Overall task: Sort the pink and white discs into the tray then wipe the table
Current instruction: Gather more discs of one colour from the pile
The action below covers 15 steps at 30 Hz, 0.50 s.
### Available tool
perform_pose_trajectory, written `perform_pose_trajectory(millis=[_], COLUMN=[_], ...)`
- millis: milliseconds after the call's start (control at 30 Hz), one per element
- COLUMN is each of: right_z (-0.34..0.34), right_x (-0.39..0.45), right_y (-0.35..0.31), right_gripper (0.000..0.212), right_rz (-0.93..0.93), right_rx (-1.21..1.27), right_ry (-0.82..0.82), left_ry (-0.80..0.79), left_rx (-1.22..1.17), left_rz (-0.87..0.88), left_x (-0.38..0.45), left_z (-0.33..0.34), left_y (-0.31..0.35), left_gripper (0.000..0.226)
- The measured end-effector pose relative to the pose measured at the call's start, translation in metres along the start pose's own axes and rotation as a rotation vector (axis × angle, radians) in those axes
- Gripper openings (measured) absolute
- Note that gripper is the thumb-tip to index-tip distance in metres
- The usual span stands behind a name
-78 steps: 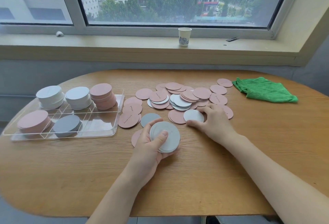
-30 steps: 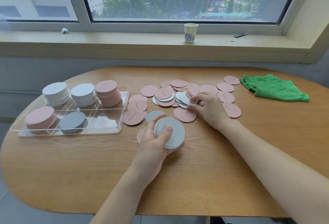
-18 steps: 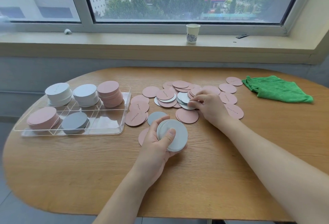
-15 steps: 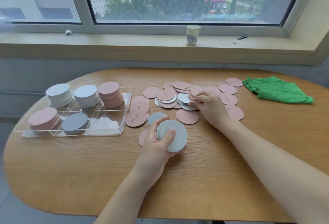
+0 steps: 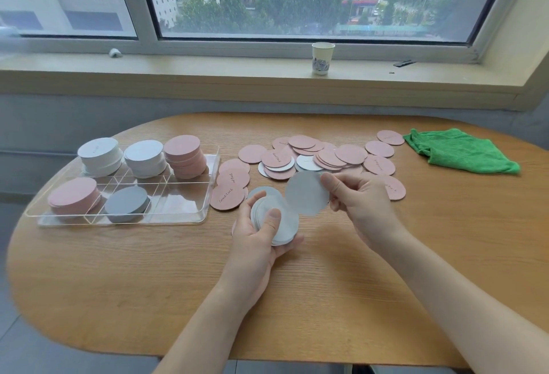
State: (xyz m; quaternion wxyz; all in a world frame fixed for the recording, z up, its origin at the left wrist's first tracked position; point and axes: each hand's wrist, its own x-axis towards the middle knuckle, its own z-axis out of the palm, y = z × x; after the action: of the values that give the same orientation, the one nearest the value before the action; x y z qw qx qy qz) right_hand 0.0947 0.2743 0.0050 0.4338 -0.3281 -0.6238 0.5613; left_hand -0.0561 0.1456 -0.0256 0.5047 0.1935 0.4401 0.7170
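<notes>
On the wooden counter (image 5: 386, 254), a clear tray (image 5: 190, 216) holds five stacks left of loose pink discs (image 5: 341, 155), with a green cloth (image 5: 457, 153) far right. Left hand (image 5: 255, 243) grips a white stack (image 5: 282, 222); right hand (image 5: 362, 198) pinches one white disc (image 5: 306, 193). Handwriting on the pink discs is mostly unreadable.
</notes>
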Motion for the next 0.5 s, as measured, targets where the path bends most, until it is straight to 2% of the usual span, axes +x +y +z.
perform_pose_trajectory(millis=[133, 233, 400, 500], right_z=[0.009, 0.015, 0.019, 0.020], right_x=[-0.011, -0.015, -0.015, -0.012], right_y=[0.007, 0.007, 0.005, 0.004], right_gripper=[0.023, 0.014, 0.008, 0.012], right_rz=[0.001, -0.032, -0.084, -0.109], right_rx=[-0.078, -0.153, -0.215, -0.297], right_ry=[-0.043, -0.070, -0.111, -0.169], left_ry=[-0.079, -0.158, -0.171, -0.159], left_rx=[0.005, 0.003, 0.022, 0.026], left_rz=[0.000, -0.012, -0.034, -0.049], left_x=[-0.006, -0.010, -0.011, -0.010], left_z=[0.006, 0.010, 0.010, 0.009], left_y=[0.004, 0.006, 0.007, 0.006], left_gripper=[0.052, 0.053, 0.057, 0.053])
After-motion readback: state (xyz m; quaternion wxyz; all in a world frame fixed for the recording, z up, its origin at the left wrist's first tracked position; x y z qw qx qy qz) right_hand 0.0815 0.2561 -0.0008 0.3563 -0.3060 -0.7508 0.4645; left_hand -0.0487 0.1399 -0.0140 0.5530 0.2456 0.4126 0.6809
